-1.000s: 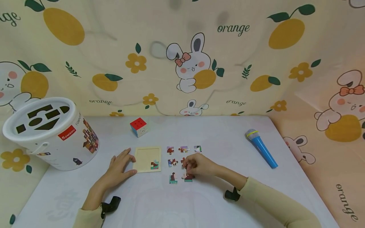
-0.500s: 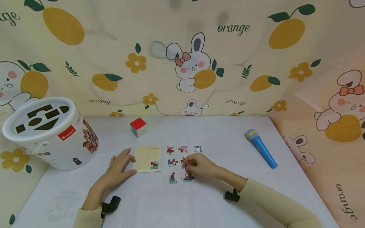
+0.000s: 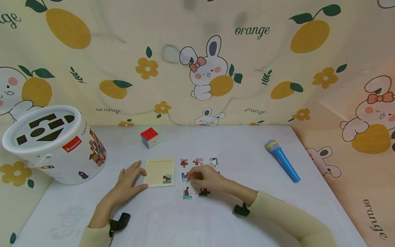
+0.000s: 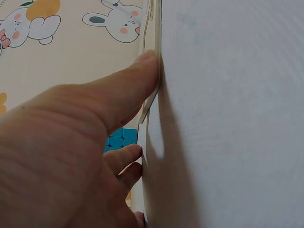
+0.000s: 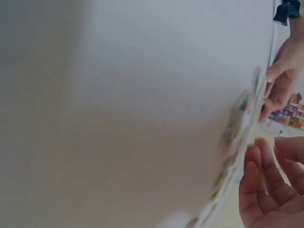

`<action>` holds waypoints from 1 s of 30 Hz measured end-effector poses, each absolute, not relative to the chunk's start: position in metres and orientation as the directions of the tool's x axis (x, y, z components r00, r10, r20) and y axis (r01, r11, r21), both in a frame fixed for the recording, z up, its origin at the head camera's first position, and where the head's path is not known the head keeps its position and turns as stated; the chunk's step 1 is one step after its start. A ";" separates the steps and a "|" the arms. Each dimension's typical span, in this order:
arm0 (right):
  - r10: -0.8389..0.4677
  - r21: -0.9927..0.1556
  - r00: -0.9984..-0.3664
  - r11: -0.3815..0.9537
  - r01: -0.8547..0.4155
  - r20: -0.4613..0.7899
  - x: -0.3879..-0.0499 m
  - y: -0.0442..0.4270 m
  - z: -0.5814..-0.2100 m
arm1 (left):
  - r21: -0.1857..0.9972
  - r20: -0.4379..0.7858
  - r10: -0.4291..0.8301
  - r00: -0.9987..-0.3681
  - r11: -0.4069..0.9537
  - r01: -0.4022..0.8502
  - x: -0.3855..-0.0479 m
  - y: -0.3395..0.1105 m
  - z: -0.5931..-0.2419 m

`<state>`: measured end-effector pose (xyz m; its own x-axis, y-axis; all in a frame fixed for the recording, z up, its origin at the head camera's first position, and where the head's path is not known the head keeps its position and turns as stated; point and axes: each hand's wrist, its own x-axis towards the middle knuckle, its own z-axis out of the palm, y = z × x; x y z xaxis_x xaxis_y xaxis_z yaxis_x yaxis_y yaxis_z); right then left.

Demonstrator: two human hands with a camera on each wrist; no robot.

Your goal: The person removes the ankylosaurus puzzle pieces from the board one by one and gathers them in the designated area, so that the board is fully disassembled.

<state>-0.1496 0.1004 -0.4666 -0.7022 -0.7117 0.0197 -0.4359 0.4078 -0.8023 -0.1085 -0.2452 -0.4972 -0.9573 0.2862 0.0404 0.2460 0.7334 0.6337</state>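
Observation:
My left hand rests at the left edge of a square wooden puzzle tray, thumb and fingertips touching its rim. In the left wrist view, the thumb presses the tray's edge. One jigsaw piece sits in the tray's lower right corner. My right hand, fingers bent, hovers over the loose pieces, its fingertips by the middle-row left piece. In the right wrist view, the thumb and fingers are close together. Whether a piece is between them cannot be told.
Loose pieces lie in rows right of the tray, several partly covered by my right hand. A Rubik's cube stands behind the tray. A white bucket is at left, a blue toy microphone at right.
My right hand has moved left, from the middle of the loose pieces to the left column. The piece below it shows more fully. My left hand and the tray have stayed put.

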 end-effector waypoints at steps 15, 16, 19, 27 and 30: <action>-0.780 -0.792 -0.622 0.424 -0.439 -0.074 -0.171 0.021 -0.456 | 0.632 0.028 0.285 -0.958 0.738 0.238 -0.111 -0.247 -0.500; -0.780 -0.786 -0.619 0.436 -0.439 -0.087 -0.172 0.017 -0.456 | 0.633 0.028 0.286 -0.958 0.737 0.238 -0.111 -0.247 -0.500; -0.785 -0.763 -0.609 0.461 -0.454 -0.112 -0.176 0.007 -0.456 | 0.636 0.030 0.289 -0.957 0.733 0.241 -0.111 -0.248 -0.500; -0.811 -0.767 -0.574 0.439 -0.468 -0.114 -0.181 -0.003 -0.454 | 0.638 0.028 0.289 -0.957 0.732 0.240 -0.111 -0.248 -0.500; -0.805 -0.766 -0.580 0.448 -0.460 -0.123 -0.180 -0.003 -0.454 | 0.643 0.026 0.289 -0.957 0.728 0.237 -0.111 -0.248 -0.499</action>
<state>-0.1797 -0.0032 -0.4541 -0.5799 -0.8054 -0.1227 -0.4602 0.4481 -0.7665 -0.1110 -0.2475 -0.4990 -0.9570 0.2890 0.0260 0.2374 0.7283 0.6429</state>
